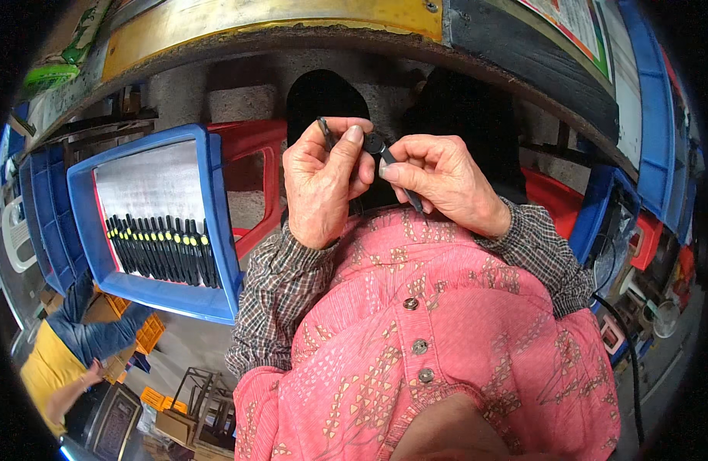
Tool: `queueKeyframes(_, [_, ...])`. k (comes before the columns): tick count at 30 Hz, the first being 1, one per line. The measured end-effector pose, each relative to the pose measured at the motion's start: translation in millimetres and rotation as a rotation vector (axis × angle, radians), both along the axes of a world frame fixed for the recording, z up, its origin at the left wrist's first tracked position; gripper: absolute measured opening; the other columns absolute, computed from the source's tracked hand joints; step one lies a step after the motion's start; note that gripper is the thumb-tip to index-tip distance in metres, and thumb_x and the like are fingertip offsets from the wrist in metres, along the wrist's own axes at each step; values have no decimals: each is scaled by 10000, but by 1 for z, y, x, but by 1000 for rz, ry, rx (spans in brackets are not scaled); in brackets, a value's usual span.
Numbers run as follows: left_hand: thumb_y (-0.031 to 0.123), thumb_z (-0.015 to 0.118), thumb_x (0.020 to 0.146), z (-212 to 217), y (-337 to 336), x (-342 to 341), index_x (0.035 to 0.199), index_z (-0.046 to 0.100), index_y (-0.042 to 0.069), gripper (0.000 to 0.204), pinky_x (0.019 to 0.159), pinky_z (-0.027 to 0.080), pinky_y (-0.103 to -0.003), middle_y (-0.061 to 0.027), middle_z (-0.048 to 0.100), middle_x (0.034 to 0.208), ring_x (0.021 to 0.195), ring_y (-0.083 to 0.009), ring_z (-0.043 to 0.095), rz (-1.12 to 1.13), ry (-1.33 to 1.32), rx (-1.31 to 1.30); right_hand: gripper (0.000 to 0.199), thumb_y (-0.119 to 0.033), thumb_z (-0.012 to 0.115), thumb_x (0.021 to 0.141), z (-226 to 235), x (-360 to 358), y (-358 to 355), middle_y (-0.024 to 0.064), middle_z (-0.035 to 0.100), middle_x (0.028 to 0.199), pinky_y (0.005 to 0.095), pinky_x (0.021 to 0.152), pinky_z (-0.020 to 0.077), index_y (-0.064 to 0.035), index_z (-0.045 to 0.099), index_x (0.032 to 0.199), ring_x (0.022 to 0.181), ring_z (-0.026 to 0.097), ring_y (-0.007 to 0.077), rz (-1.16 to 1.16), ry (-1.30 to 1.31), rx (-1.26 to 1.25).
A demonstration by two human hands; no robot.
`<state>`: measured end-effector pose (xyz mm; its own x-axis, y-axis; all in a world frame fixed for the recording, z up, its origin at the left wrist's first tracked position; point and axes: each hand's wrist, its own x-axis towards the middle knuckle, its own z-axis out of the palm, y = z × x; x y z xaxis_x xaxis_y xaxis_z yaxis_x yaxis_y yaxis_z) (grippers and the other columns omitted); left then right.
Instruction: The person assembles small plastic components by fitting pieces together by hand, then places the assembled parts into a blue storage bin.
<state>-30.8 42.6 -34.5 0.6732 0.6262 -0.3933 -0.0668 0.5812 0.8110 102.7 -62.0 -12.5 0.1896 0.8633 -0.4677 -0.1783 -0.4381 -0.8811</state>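
Note:
Both hands meet over my lap around a small black wristwatch with a round case and a strap. My left hand is closed, thumb against fingers, on one side of the watch; a dark strap end sticks up past its index finger. My right hand pinches the strap on the other side, and the strap's lower end points down below its fingers. To my left, a blue plastic tray holds a row of several black watches with yellow-green round spots, lying side by side on a pale sheet.
A worn bench edge in yellow and dark grey runs across the far side. A red plastic stool stands beside the tray. Blue crates are at the right. A person in a yellow top is at the lower left, near cardboard and orange crates.

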Motion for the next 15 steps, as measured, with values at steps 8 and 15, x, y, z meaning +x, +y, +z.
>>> queueKeyframes(8, [102, 527, 938, -3, 2, -1, 991, 575, -7, 131, 413, 301, -165, -13, 542, 609, 476, -31, 426, -10, -4, -29, 181, -180, 600, 886, -1, 1, 1, -34, 555, 599, 175, 386, 333, -22, 610, 799, 438, 437, 6, 15, -12, -4])
queueKeyframes(15, [104, 525, 937, -1, 3, 0, 1007, 552, -3, 130, 425, 309, -167, -34, 560, 653, 497, -42, 443, 25, 45, -9, 178, -185, 593, 891, 0, 1, 2, -27, 553, 599, 174, 385, 333, -20, 617, 828, 432, 438, 9, 12, -9, -9])
